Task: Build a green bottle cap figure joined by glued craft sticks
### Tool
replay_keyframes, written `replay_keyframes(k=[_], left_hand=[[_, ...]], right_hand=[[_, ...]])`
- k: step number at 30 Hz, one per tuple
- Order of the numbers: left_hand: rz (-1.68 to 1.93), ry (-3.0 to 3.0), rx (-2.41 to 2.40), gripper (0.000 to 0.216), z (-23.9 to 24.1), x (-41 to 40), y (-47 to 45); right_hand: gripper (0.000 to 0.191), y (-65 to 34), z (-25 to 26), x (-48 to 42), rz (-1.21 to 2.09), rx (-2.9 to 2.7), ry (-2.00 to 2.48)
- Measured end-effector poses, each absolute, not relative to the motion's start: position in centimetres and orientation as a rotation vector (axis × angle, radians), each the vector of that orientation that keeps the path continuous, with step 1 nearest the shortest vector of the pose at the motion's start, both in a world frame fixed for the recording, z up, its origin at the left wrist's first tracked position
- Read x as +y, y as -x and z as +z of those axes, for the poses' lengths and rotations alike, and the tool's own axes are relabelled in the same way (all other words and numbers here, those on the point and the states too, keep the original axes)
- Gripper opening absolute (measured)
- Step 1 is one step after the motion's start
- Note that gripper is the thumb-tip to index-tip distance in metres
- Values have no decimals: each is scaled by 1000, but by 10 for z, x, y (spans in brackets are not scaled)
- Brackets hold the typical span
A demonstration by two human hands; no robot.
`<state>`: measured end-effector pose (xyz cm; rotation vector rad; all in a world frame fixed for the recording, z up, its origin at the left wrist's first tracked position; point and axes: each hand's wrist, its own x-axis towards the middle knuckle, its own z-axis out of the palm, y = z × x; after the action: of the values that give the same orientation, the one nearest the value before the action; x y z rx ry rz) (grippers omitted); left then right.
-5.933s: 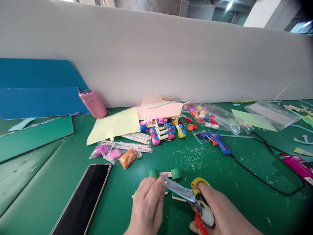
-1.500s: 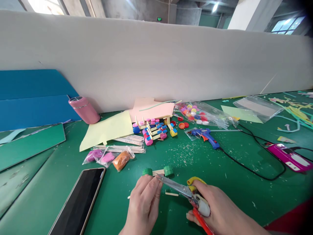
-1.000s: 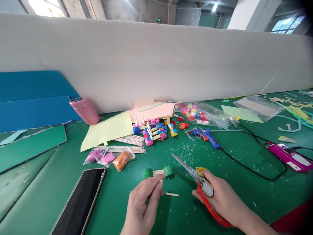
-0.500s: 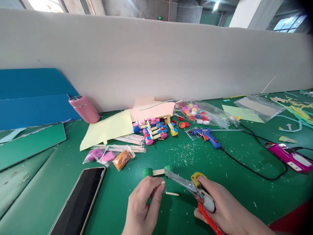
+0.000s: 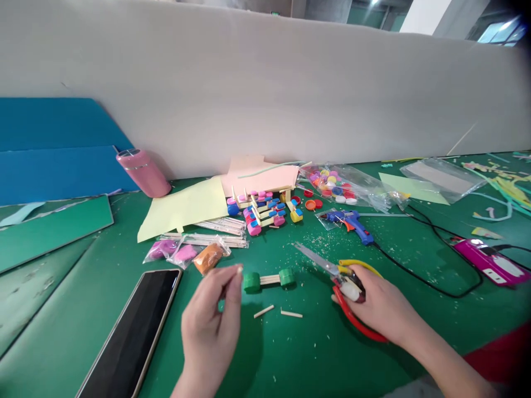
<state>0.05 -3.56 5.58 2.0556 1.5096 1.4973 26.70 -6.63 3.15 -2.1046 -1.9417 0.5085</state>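
My left hand point(image 5: 209, 326) hovers above the green table with its fingers loosely apart and nothing in them. Its fingertips are just left of two green bottle caps joined by sticks point(image 5: 269, 279). Two short stick pieces point(image 5: 264, 311) lie on the table in front of the caps. My right hand point(image 5: 375, 304) grips the red and yellow handles of the scissors point(image 5: 332, 269), which rest low over the table. The blades point away to the left, right of the green caps.
A phone point(image 5: 128, 331) lies at the near left. Small bags of clay point(image 5: 186, 254), bundles of sticks point(image 5: 219, 232), cap-and-stick models point(image 5: 265, 210), yellow paper point(image 5: 186, 207), a bag of caps point(image 5: 340, 188) and a blue glue gun point(image 5: 350, 221) with its black cable lie behind. A pink bottle point(image 5: 141, 171) leans by the wall.
My left hand has let go of the short stick, which now lies on the table, and has drawn back to the left. My right hand moved the scissors away to the right and lowered them.
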Motion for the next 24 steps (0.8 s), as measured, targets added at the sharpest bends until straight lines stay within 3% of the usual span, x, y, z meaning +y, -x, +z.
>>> replay_keyframes(k=[4, 9, 18, 24], left_hand=[[1685, -2186, 1657, 13, 37, -19, 8], [1655, -2374, 1609, 20, 9, -14, 13], [1646, -2470, 1679, 20, -3, -8, 17], [1607, -2501, 1753, 15, -6, -5, 17]], right_hand=[[31, -285, 18, -64, 338, -1977, 2248], [39, -291, 8, -68, 211, -2027, 2186], [37, -284, 15, -75, -83, -2097, 2007], [13, -217, 28, -81, 333, -2265, 1640]])
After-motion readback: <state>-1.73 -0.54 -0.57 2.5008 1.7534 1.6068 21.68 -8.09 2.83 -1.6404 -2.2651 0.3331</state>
